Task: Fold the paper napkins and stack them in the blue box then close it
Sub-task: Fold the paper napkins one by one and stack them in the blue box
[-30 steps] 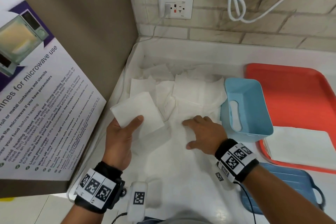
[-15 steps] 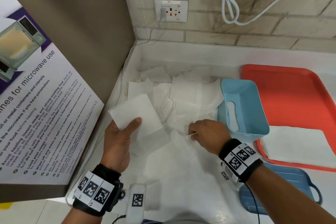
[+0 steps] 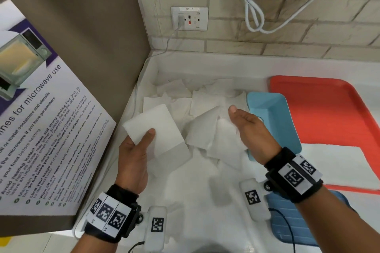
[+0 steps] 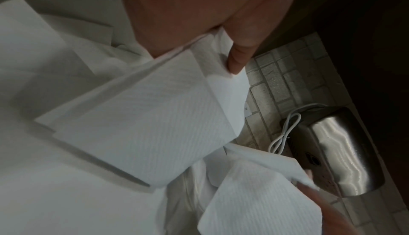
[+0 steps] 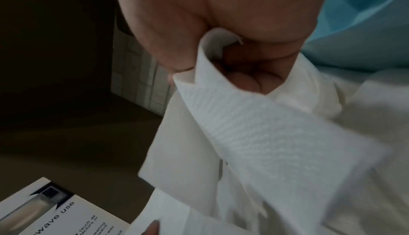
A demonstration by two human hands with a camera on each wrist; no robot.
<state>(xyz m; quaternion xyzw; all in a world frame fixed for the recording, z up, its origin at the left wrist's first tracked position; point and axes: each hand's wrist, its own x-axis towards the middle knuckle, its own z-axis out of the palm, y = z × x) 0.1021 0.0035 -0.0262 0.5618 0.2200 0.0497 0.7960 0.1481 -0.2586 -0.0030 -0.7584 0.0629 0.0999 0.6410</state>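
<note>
Head view puts the left hand [image 3: 134, 158] over the white worktop [image 3: 205, 207], thumb pressed on a folded stack of napkins [image 3: 153, 124] gripped flat and square. The right hand [image 3: 249, 129] pinches a single loose napkin [image 3: 207, 131] lifted off the heap of loose napkins [image 3: 207, 96]; the right wrist view shows its fingers [image 5: 247, 81] curled into the drooping sheet. To fold it well, I'd judge the corners need matching before creasing, since this thin, embossed, limp paper skews and tears easily. Just right of that hand sits the blue box [image 3: 273, 121], smooth rigid plastic with rounded corners and an oval handle slot, open, partly on a glossy red tray [image 3: 329, 109]. Its darker blue lid [image 3: 287, 224] lies nearer, at the lower right.
</note>
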